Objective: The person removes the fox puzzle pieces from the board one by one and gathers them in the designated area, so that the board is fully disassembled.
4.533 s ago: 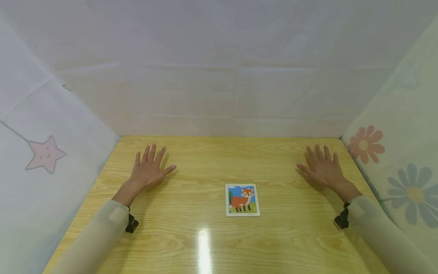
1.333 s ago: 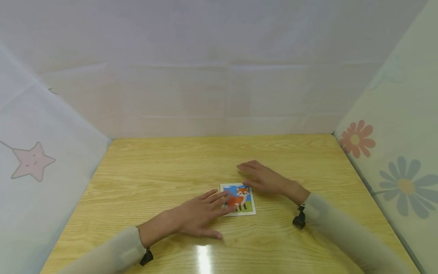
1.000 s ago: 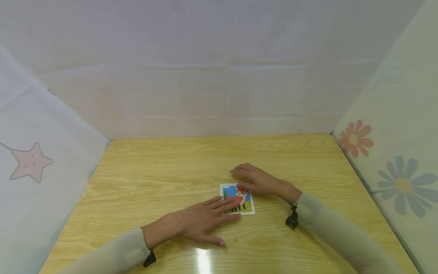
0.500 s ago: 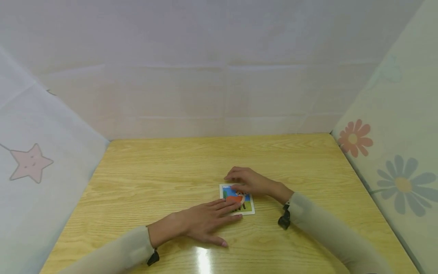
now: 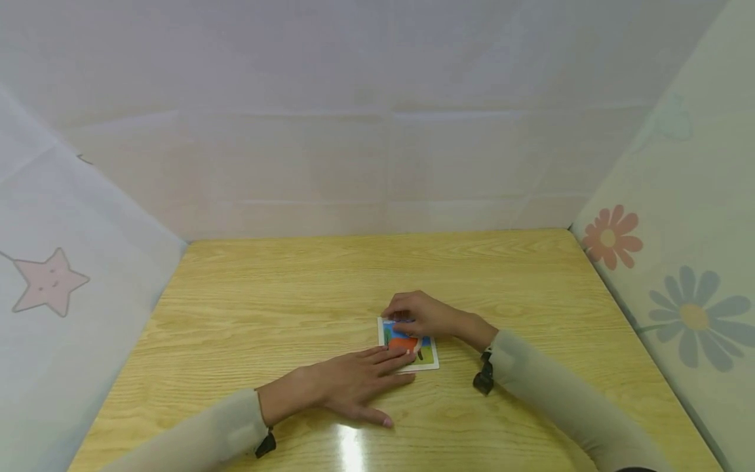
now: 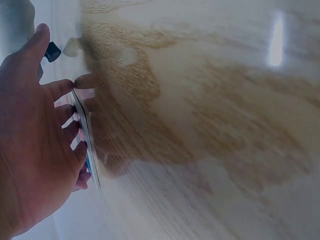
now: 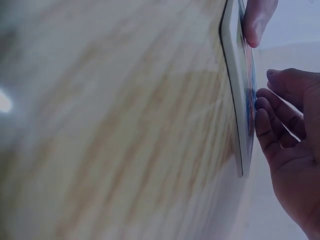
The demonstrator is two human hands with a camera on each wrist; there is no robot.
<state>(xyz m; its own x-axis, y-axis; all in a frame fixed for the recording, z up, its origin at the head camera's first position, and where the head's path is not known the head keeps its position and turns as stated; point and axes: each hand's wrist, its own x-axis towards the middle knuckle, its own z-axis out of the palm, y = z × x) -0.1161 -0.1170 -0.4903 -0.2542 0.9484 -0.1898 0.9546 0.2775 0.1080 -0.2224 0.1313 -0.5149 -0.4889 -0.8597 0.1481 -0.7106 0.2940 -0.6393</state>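
The left hand (image 5: 354,383) lays straight, spread fingers over the fox picture card (image 5: 404,342), gripping nothing; the right hand (image 5: 427,314) bends its fingers at the far side, and whether it pinches anything I cannot tell. The card lies on the counter (image 5: 265,295), much of its picture covered. Cloth with a pink star (image 5: 50,282) and red flower (image 5: 613,237) stands around. Only the wrist views show the card's edge side-on.
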